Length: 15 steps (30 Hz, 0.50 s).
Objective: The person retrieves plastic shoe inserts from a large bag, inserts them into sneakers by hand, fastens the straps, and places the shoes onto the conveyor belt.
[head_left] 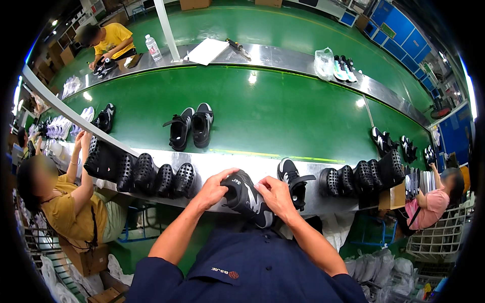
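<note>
Fingers (230, 177) of both hands pinched black sneaker (247, 198) above desk (242, 169) edge; loosened grip risked dropping it floorward.

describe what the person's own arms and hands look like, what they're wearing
Both forearms are bare. The left hand and right hand wear no gloves, and no rings or watch show. Short dark navy sleeves end above the elbows, part of a navy shirt with a small pale and red chest mark.
</note>
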Motion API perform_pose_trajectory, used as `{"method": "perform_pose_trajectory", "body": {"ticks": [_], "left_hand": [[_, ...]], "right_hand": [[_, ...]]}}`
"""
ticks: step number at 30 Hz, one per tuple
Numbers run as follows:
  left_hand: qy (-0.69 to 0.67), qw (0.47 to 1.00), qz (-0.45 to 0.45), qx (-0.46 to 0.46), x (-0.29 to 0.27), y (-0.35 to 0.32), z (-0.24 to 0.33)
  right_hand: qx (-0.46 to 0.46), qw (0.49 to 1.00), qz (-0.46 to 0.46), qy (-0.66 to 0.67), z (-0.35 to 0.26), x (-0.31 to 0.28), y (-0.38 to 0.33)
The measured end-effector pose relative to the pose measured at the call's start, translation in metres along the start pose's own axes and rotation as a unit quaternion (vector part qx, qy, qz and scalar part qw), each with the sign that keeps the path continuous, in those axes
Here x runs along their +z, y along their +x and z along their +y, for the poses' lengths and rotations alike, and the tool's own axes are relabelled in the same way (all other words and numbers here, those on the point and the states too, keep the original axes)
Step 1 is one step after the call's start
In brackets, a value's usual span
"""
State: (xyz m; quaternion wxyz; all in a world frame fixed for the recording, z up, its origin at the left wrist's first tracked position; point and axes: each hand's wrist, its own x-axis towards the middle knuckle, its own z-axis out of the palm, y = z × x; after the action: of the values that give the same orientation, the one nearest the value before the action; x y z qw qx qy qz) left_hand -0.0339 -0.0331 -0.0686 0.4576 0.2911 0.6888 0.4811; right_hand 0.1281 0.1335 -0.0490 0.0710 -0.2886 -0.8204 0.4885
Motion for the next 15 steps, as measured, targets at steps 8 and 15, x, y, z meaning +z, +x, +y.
{"method": "perform_pose_trajectory", "body": {"ticks": [8,15], "left_hand": [[0.039,0.989,0.051,0.13,0.011,-0.005,0.001],[0.01,0.994,0.01,0.106,0.019,0.003,0.006]], "right_hand": [[-0.056,0.992,-0.065,0.089,-0.017,-0.003,-0.017],[-0.034,0.994,-0.092,0.04,-0.017,-0.005,-0.026]]}}
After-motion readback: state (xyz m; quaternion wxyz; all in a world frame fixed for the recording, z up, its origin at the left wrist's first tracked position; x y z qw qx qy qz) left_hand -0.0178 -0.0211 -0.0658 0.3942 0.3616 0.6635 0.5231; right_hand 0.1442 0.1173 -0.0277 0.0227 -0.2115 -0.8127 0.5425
